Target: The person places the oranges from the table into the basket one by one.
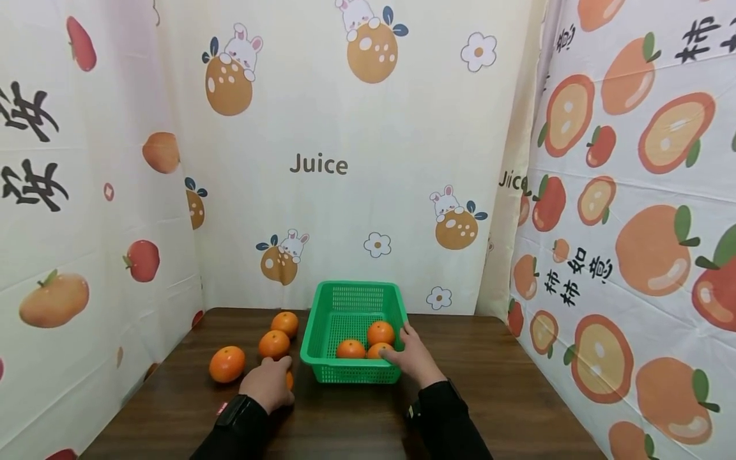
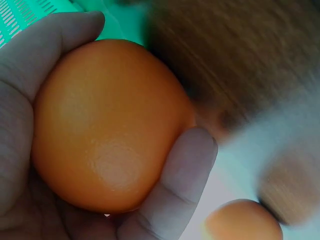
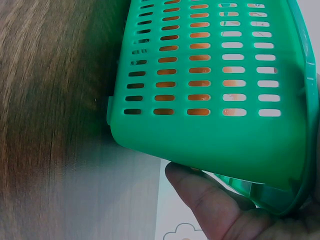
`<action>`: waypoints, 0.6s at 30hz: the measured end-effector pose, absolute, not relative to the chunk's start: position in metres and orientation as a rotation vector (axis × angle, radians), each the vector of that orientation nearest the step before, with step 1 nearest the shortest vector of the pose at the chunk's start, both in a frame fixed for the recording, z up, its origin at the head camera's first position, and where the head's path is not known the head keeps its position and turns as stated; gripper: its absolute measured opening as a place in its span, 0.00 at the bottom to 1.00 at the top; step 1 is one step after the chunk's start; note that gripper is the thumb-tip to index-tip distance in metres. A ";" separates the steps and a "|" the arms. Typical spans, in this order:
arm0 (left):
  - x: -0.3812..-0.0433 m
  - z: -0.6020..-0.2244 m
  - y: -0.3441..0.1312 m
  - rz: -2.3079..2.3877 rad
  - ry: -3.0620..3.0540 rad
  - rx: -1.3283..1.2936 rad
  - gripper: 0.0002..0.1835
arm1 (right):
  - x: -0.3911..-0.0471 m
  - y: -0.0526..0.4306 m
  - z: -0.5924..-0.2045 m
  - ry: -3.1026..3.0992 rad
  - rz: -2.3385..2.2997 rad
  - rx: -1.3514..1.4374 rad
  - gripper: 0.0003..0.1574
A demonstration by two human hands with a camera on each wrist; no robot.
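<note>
Palm down, the left hand [image 1: 268, 384] curls around a round, glossy orange [image 2: 110, 125]. The right hand [image 1: 418, 360] grips the side of a slotted green plastic basket [image 1: 356, 374], which holds three oranges [image 1: 381, 333]. Beyond the left hand, three loose oranges [image 1: 274, 344] sit on the wood-grained counter [image 1: 489, 383].

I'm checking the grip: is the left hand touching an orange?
Touching: the left wrist view shows the left hand curled around an orange, pressed against its peel.
</note>
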State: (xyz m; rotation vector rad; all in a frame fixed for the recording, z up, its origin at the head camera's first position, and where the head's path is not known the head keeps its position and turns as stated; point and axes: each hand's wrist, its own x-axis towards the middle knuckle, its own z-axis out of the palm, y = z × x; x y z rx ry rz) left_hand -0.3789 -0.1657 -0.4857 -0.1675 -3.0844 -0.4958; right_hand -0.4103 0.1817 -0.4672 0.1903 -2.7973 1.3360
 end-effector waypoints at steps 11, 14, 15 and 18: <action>-0.388 -0.480 -0.167 -0.468 -3.056 -0.165 0.41 | -0.415 0.182 -0.460 -2.799 1.304 0.173 0.58; -0.388 -0.482 -0.168 -0.473 -3.064 -0.152 0.42 | -0.414 0.182 -0.462 -2.810 1.298 0.175 0.59; -0.388 -0.482 -0.169 -0.475 -3.066 -0.151 0.42 | -0.413 0.182 -0.463 -2.813 1.298 0.173 0.58; -0.386 -0.483 -0.169 -0.484 -3.070 -0.146 0.41 | -0.411 0.182 -0.466 -2.815 1.313 0.164 0.58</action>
